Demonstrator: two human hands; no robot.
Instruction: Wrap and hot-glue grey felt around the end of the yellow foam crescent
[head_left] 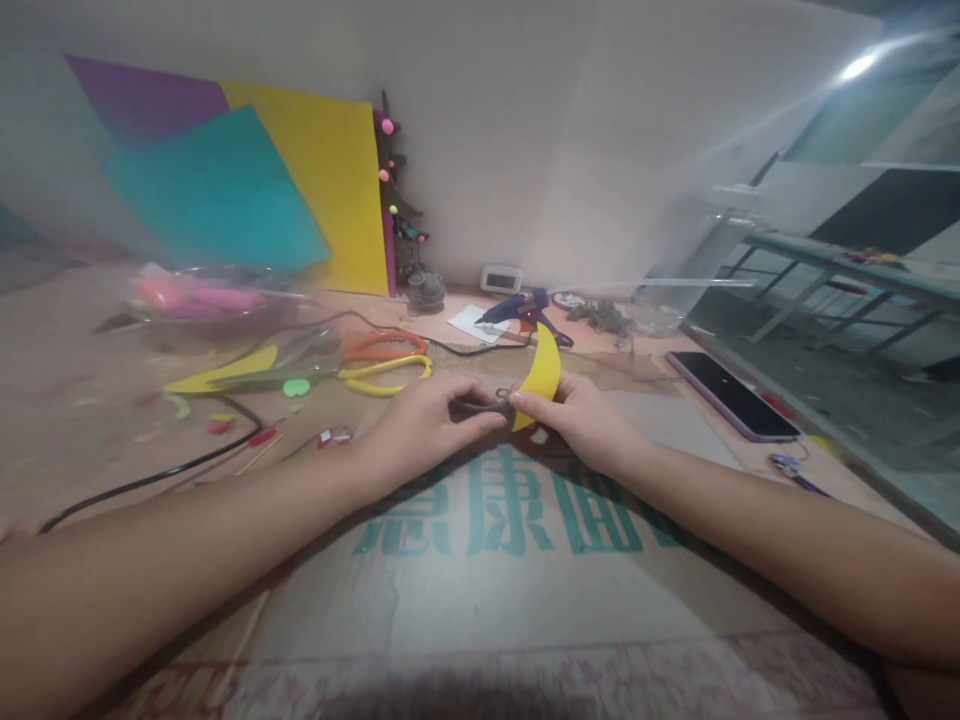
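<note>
Above the printed sheet, my two hands meet near the middle of the head view. Between the thumb and fingers of my right hand (pixel 574 410) is a yellow crescent-shaped piece (pixel 544 362), standing up with its tip pointing upward. My left hand (pixel 442 415) pinches a thin dark curled piece (pixel 487 405), perhaps wire or cord, whose looped end reaches the crescent's lower left edge. Whether the two pieces are joined I cannot tell. Scissors with orange and yellow handles (pixel 386 378) lie just beyond my left hand.
A blue glue gun (pixel 517 308) with a red light lies behind my hands, its black cord running left. Right of it are a clear container (pixel 667 270) and a phone (pixel 731 395). Coloured sheets (pixel 315 190) lean on the wall. Small scraps and a green piece (pixel 296 387) lie left.
</note>
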